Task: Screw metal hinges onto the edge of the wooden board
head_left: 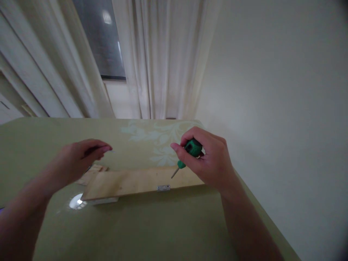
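Across the bench [152, 228] in front of you lies a pale wooden board [133, 180], with a small metal plate [163, 187] on it by its near edge. Your right grip [210, 156] is clamped around the handle of a green screwdriver [193, 148], above the board's right-hand part; the shaft slants down and its tip ends near the metal plate, apart from it. Your left grip [76, 157] hangs above the board's left end, thumb and fingertips together on a small pale piece [112, 150], too small to name. Beneath that hand, just beside the board's left end, are shorter wood pieces [86, 177], partly hidden. A white block [105, 200] shows under the same end. Beyond the board, pale leaf shapes [163, 139] pattern the bench top, and curtains [168, 61] hang past its far edge.
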`<state>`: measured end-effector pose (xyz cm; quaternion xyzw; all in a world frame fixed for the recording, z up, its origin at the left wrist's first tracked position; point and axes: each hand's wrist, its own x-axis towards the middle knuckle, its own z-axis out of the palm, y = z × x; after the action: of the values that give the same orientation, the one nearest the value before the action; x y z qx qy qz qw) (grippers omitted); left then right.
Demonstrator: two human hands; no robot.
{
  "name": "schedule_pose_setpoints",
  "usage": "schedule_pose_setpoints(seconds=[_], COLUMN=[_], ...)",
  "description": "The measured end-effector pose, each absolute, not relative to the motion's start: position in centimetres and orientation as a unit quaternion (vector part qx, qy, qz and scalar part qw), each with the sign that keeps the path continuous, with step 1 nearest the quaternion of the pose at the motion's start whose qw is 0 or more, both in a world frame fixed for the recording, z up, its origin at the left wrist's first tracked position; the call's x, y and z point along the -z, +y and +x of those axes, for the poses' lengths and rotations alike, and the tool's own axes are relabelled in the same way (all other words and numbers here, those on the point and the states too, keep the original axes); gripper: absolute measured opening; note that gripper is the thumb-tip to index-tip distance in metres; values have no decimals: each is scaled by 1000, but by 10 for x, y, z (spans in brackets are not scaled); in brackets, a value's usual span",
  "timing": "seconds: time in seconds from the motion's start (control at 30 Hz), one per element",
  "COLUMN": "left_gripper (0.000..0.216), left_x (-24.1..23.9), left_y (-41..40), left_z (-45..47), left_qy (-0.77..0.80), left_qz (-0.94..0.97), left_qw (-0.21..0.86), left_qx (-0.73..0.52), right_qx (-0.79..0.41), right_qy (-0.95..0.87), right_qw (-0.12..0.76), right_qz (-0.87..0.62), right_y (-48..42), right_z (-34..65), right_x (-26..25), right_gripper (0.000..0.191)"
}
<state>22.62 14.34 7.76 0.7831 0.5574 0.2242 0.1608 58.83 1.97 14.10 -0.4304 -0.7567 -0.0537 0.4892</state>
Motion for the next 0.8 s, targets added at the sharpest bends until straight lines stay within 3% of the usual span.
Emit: schedule_pose_setpoints(seconds=[0.13,0.27,0.47,0.63,0.8], left_gripper=[33,26,24,23,12], left_x=[-56,-30,-15,-5,-5], left_y=[106,82,74,69,59], left_z=[314,362,368,372,376], left_qy=[402,301,270,256,198], left_qz=[836,876,896,923,961], left_qw=[270,289,291,218,57], left_qx=[-258,-244,-199,-189,-183], right_qx=[57,63,82,78,72], right_qy=[-759,-765,-761,-761,-762], right_qw=[485,480,478,477,473], right_qz=[-430,-425,-431,-432,-437], right_y=[22,21,17,14,12], right_z=[588,589,593,594,594], right_x=[-140,-140,-142,-141,-142], right_gripper=[23,22,22,22,21])
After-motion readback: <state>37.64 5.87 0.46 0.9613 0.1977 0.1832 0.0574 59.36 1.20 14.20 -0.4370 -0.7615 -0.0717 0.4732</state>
